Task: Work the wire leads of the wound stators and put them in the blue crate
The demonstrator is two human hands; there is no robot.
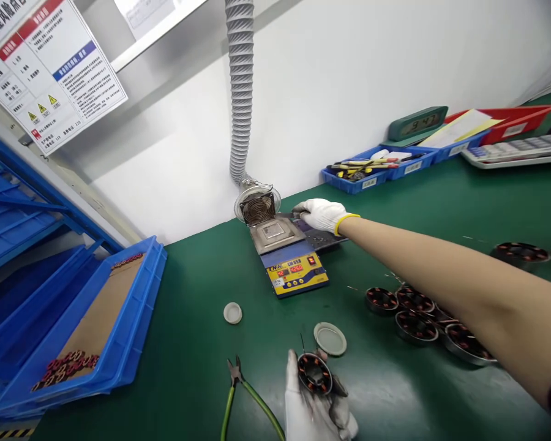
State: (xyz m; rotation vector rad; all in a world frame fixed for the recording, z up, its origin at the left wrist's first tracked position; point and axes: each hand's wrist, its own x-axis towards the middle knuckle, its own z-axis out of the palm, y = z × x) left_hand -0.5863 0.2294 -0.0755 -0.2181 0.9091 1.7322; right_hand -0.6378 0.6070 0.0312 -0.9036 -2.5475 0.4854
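My left hand (316, 410), in a white glove, is closed around a ring-shaped motor stator (315, 373) with copper windings. A thin wire sticks up from the stator. My right hand (324, 215), gloved with a yellow cuff, reaches to the back edge of the solder pot (298, 275), beside its metal top plate (278, 234). Its fingers are pinched together; what they hold, if anything, is too small to make out. Green-handled cutting pliers (235, 373) lie open left of my left hand. A shallow round dish (330, 339) and a smaller white cap (232, 313) lie nearby.
Several more stators (416, 324) sit under my right forearm. A fume hose (241, 92) hangs behind the pot. Blue bins (138, 318) with small wound parts stand left. At the back right are pen trays (356, 184), a clock (417, 124) and a keyboard (523, 150).
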